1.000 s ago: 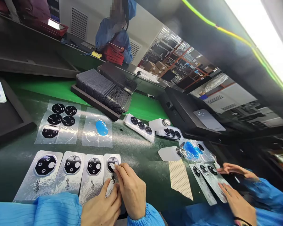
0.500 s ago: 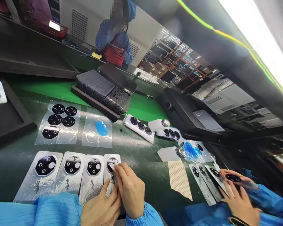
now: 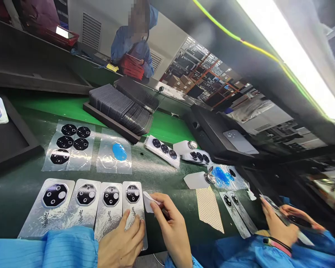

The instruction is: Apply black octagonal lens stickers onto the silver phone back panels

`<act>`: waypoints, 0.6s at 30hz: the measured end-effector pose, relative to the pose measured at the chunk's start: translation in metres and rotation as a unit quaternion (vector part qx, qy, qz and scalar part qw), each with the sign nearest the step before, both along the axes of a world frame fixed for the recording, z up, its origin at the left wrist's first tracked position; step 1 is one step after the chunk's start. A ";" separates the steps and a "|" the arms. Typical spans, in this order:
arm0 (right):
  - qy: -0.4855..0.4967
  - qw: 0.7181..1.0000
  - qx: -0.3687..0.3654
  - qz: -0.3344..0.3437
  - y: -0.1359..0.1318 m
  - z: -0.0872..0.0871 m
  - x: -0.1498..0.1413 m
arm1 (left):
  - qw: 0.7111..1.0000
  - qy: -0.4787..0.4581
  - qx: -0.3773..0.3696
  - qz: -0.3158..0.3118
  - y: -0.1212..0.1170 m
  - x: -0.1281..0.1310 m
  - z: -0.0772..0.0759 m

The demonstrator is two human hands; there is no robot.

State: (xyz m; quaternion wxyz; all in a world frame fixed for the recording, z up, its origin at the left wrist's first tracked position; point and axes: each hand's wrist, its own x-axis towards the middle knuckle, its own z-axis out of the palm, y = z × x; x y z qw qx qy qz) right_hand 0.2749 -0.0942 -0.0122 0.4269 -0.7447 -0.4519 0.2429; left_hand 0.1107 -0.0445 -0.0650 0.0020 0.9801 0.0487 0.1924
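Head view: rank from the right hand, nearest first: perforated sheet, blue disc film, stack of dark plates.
From the right hand:
1. Perforated sheet, just to its right.
2. Blue disc film, farther back and left.
3. Stack of dark plates, at the back on the green mat.

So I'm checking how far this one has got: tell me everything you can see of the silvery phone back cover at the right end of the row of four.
The silvery phone back cover lies flat on the dark green bench mat, rightmost of four side by side. It looks glossy and metallic, with a black octagonal camera panel holding small round lenses near its top and dark calligraphy below. The left hand presses its lower part; the right hand, just right of it, pinches a small pale film tab clear of the cover.
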 end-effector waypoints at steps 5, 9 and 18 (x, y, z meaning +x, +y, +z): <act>0.155 0.983 -0.035 -0.088 -0.009 0.004 0.006 | 1.000 0.016 -0.006 -0.006 0.001 -0.002 0.003; 0.220 0.968 -0.027 -0.117 -0.013 0.002 0.004 | 1.000 0.013 -0.009 -0.021 0.004 -0.005 0.010; 0.453 0.887 -0.029 -0.087 -0.010 -0.007 -0.015 | 0.838 0.098 -0.533 0.060 0.022 -0.022 0.050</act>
